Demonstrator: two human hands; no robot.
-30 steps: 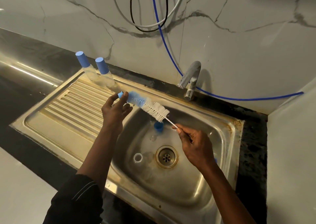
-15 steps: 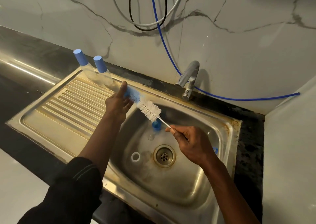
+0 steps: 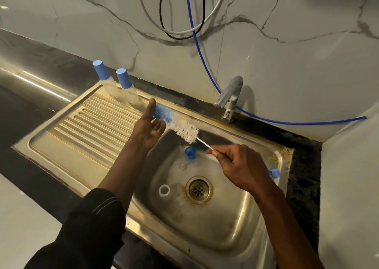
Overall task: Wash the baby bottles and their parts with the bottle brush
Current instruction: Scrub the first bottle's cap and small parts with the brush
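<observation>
My left hand (image 3: pixel 148 128) holds a small blue bottle part (image 3: pixel 157 112) between its raised thumb and curled fingers, above the sink's left rim. The bottle brush (image 3: pixel 184 130), blue bristles at the tip and white behind, has its tip at that part. My right hand (image 3: pixel 235 164) pinches the brush's thin white wire handle over the basin. Two clear baby bottles with blue caps (image 3: pixel 106 80) (image 3: pixel 127 84) stand at the back of the drainboard. In the basin lie a blue cap (image 3: pixel 190 152), a clear teat (image 3: pixel 182 166), a white ring (image 3: pixel 164 190) and a blue ring (image 3: pixel 274 173).
The steel sink (image 3: pixel 235 238) has a ribbed drainboard (image 3: pixel 88 129) on its left and a drain (image 3: pixel 199 189) in the middle. A tap (image 3: pixel 230 96) stands at the back rim, no water running. Cables and a blue hose (image 3: pixel 205 63) hang on the marble wall.
Both hands and the brush have shifted left and back toward the drainboard's edge. My left thumb has straightened upward beside the blue part.
</observation>
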